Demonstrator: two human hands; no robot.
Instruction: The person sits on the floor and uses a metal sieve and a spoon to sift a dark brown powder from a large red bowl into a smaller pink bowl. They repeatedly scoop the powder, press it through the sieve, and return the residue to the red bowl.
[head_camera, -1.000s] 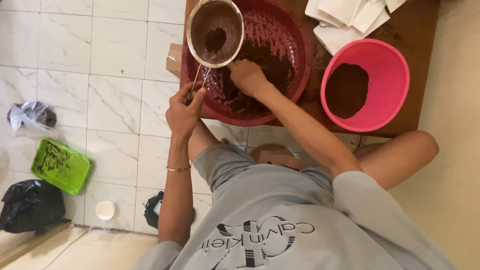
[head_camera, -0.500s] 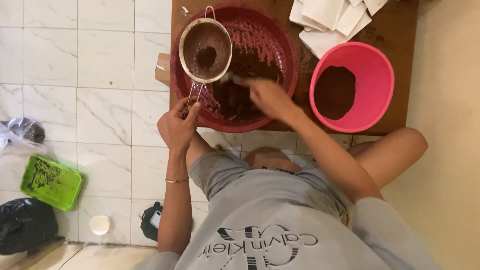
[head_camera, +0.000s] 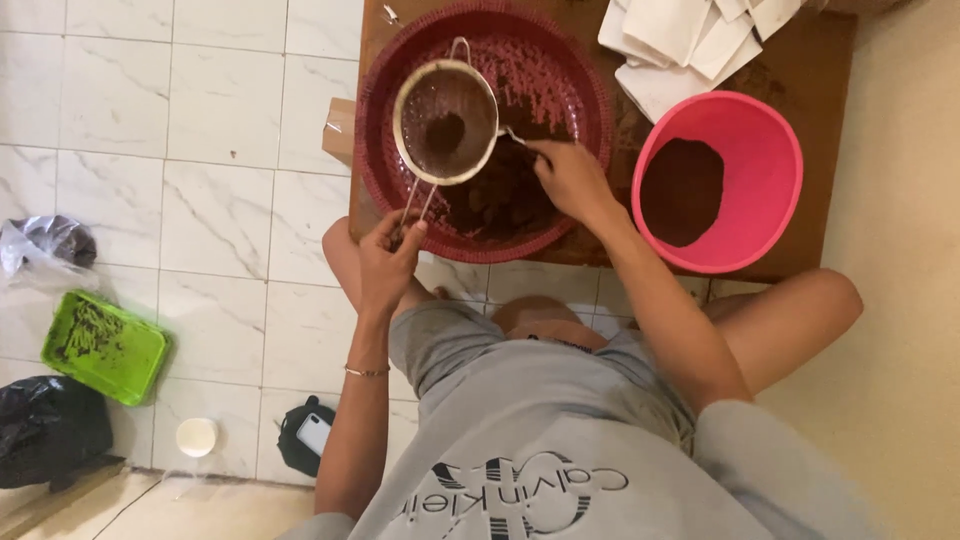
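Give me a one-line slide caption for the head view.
Left hand holds a sieve of brown powder over a dark red basin, right hand reaching in beside a pink bowl.

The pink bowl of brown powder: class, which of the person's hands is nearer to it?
The right hand is nearer: it works over the big red basin, just left of the pink bowl. The left hand holds the sieve handle, farther left.

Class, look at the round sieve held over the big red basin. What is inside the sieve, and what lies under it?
Inside the sieve sits a small clump of dark brown powder. Under it is the red basin holding more brown powder. The sieve covers the basin floor directly beneath.
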